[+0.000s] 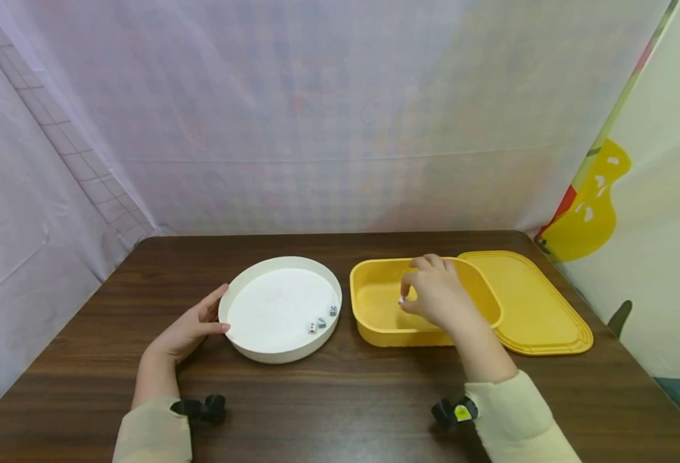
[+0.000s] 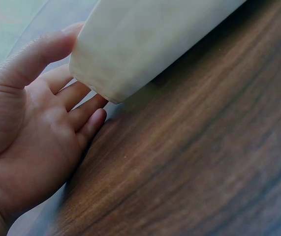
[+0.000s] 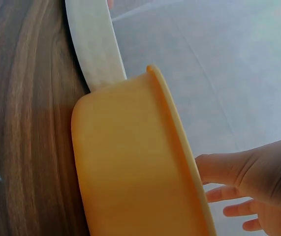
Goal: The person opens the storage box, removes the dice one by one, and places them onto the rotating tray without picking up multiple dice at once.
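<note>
My left hand [image 1: 186, 331] holds the left side of a round white tray [image 1: 270, 354], thumb and fingers spread against its wall. The left wrist view shows the thumb at the tray's rim [image 2: 130, 44], with the other fingers partly hidden behind the wall. Three small white dice [image 1: 322, 323] lie together at the tray's right side. My right hand [image 1: 438, 292] reaches over a yellow rectangular container [image 1: 369, 308], pinching a small white die [image 1: 402, 299] between thumb and fingertips. From the right wrist, the container's wall [image 3: 130, 157] hides the die and the fingertips.
A flat yellow lid [image 1: 539, 308] lies on the brown wooden table [image 1: 317, 411], its left edge beneath or behind the container. White patterned curtains [image 1: 317, 128] hang behind the table and at both sides. A black wrist strap is on each sleeve.
</note>
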A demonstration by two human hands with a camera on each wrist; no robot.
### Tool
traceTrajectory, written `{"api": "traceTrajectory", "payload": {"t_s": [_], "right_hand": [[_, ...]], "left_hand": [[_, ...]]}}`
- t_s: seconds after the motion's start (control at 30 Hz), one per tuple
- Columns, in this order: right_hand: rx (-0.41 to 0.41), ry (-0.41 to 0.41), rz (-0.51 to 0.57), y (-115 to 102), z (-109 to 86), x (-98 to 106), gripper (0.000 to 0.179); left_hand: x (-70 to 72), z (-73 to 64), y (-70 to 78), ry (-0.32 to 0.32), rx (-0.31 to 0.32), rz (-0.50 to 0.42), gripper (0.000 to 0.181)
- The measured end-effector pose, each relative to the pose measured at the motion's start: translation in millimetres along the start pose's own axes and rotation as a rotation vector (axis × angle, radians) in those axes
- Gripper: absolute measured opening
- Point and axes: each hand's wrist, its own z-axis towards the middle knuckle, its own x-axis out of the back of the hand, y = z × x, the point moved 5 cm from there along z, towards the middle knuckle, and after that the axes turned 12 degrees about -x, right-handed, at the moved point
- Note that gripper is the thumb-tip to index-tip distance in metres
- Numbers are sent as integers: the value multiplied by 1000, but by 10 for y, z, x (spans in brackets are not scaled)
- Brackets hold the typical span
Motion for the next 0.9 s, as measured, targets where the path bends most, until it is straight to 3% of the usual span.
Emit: {"api": "traceTrajectory", "payload": {"t_s": [0.9], "right_hand": [[108, 53, -1, -459, -45, 46, 15]], "left_hand": [[-16, -9, 39, -1, -10, -3, 88]]}}
